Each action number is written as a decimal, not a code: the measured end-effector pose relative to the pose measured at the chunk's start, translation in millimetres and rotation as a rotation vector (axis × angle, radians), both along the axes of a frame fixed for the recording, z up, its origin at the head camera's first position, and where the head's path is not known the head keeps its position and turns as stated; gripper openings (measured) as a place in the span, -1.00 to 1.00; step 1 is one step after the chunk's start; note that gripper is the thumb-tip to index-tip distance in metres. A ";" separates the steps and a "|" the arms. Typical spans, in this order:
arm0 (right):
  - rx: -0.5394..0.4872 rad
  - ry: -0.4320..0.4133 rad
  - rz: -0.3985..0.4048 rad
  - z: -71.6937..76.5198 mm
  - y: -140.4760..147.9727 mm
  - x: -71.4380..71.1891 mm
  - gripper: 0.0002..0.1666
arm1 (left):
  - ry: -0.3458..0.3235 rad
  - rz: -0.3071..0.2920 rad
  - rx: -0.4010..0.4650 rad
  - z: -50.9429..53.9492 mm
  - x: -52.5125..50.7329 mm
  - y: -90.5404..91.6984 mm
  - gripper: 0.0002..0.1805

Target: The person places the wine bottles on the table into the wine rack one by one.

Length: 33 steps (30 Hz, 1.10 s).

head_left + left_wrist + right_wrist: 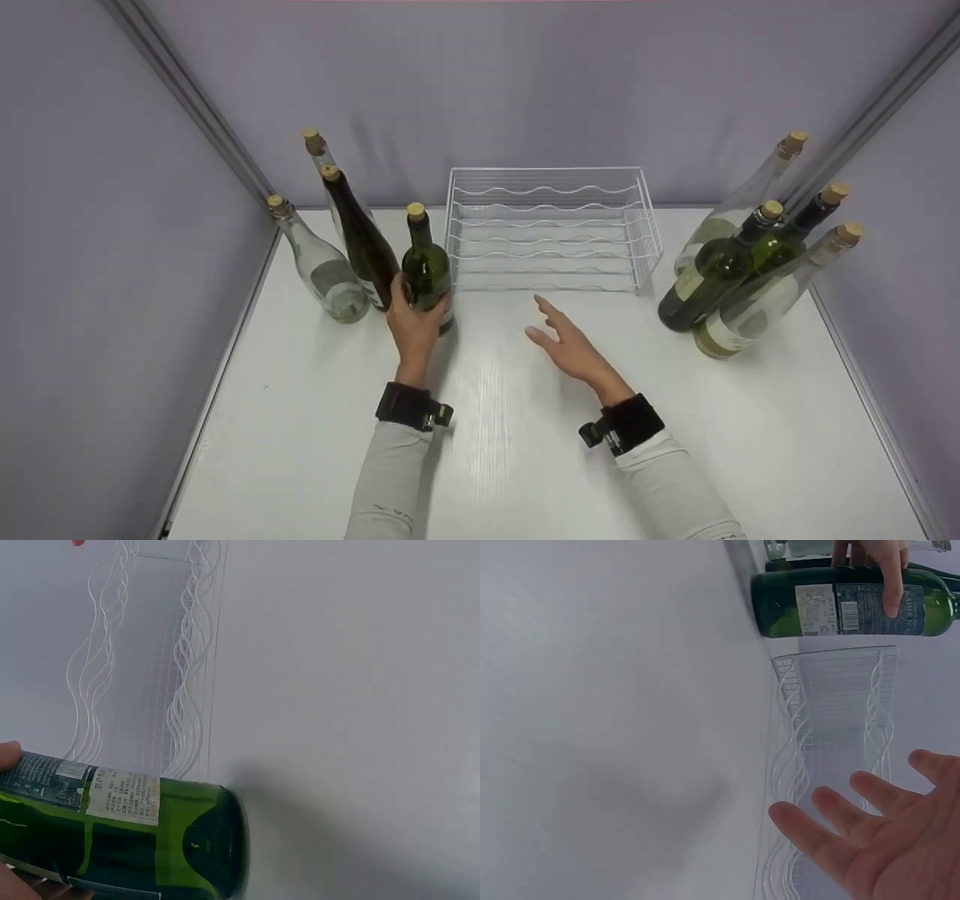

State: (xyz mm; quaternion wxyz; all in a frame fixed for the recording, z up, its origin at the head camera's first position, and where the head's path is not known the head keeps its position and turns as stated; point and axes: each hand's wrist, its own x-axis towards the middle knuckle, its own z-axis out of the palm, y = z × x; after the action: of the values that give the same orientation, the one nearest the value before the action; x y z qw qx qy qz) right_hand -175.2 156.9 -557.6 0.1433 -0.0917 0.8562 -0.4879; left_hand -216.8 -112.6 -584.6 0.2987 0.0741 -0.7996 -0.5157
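Note:
My left hand point(415, 324) grips a green wine bottle point(424, 259) with a cork in its neck, thumb on one side and fingers on the other. The bottle stands about upright just left of a white wire rack point(546, 169). In the left wrist view its lower label and base point(217, 840) show; whether the base touches the table I cannot tell. My right hand point(574, 351) hovers over the table in front of the rack, holding nothing. The right wrist view shows that hand's fingers point(840, 814) spread and nearly straight.
Left of the held bottle stand a brown bottle point(367, 251) and two clear bottles, the nearer clear one point(322, 270) in front. Several corked bottles cluster at the right, among them a dark green one point(709, 274) and a clear one point(757, 304). Walls enclose the table's back and sides.

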 end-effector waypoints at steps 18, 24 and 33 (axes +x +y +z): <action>-0.140 0.020 -0.031 31.5 9.4 2.2 -0.03 | 0.148 -0.096 -0.418 7.4 19.3 7.8 -0.24; -0.203 0.054 -0.094 42.1 14.4 -0.6 0.05 | 0.063 -0.225 -0.532 14.3 24.4 5.6 -0.24; 0.243 0.493 -0.124 51.0 18.5 -0.9 0.08 | -0.111 -0.416 -0.683 24.4 28.1 3.9 -0.15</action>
State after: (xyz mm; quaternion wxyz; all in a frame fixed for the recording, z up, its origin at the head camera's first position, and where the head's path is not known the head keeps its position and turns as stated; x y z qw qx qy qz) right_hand -176.1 175.4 -506.6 -0.0894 -0.1371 0.9215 -0.3523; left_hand -188.7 -108.6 -560.2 0.1519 -0.1649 -0.9378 -0.2652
